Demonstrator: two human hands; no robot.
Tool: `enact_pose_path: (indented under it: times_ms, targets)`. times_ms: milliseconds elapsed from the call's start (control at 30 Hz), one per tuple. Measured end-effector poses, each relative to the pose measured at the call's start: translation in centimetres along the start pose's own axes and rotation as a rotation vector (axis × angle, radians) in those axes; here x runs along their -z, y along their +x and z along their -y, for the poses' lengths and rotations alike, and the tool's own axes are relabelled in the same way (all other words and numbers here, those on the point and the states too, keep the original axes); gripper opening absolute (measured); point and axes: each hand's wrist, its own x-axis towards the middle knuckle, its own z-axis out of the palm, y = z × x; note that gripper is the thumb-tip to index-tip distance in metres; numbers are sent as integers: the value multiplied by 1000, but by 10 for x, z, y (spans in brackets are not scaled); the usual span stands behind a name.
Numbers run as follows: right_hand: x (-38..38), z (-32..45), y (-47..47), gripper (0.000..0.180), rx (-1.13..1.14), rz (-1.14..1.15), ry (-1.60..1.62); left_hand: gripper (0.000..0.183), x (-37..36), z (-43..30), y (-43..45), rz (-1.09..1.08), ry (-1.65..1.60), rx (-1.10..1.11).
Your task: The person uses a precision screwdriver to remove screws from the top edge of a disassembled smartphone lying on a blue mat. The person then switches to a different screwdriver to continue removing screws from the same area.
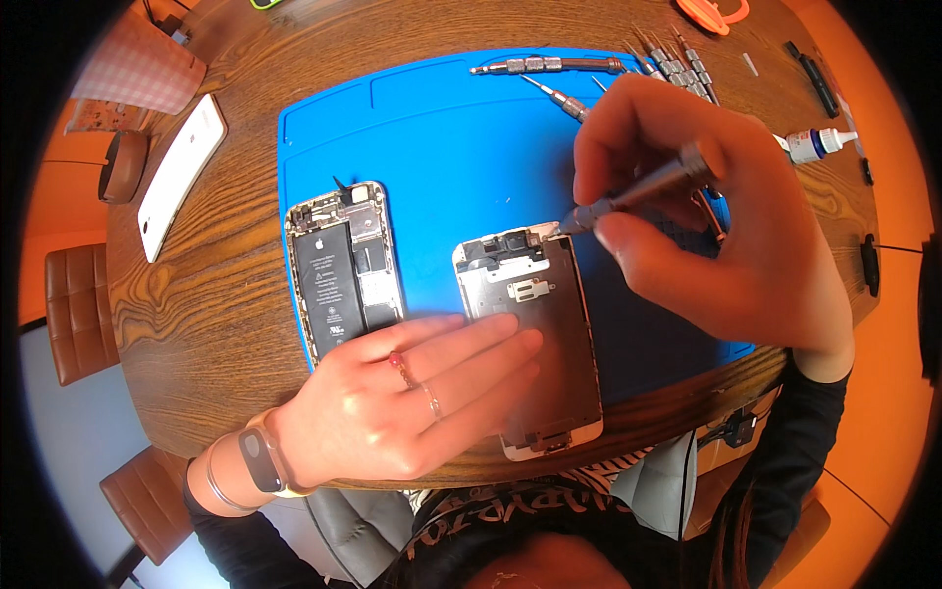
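Observation:
A phone display assembly (563, 353), back side up, lies across the front edge of a blue repair mat (441, 177). My left hand (390, 401) rests flat on its left part, fingers extended and slightly apart. My right hand (736, 221) grips a precision screwdriver (636, 188), tilted, its tip at the assembly's top right corner beside the earpiece and camera parts (508, 243). A small metal bracket (524, 291) sits on the assembly's back. To the left is an opened phone housing (377, 287) with a black battery (327, 272); my left hand hides its lower end.
More precision screwdrivers lie at the mat's back (544, 65) and back right (673, 66). A white bottle with a nozzle (809, 145) lies on the right. A white phone (184, 177) and a brown case (124, 168) are on the wooden table (235, 309) at left.

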Motion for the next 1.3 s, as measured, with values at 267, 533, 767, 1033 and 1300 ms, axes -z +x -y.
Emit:
enact_pose_path:
  times_ms: [267,533,767,1033,1300]
  targets:
    - [-13,-9,7,12,-143,-54,149,21,0,0,0,12,0,10]
    - [-9,-11,2,20,-113,10,191,22,1,0,-1,10,1,2]
    - [-7,-9,2,8,-129,70,114,20,1,0,0,10,-3,8]
    - [-20,-14,6,6,-224,-23,155,15,0,0,0,2,-3,-1]
    - [-8,-12,5,11,-154,136,124,15,3,0,0,33,-7,-6]
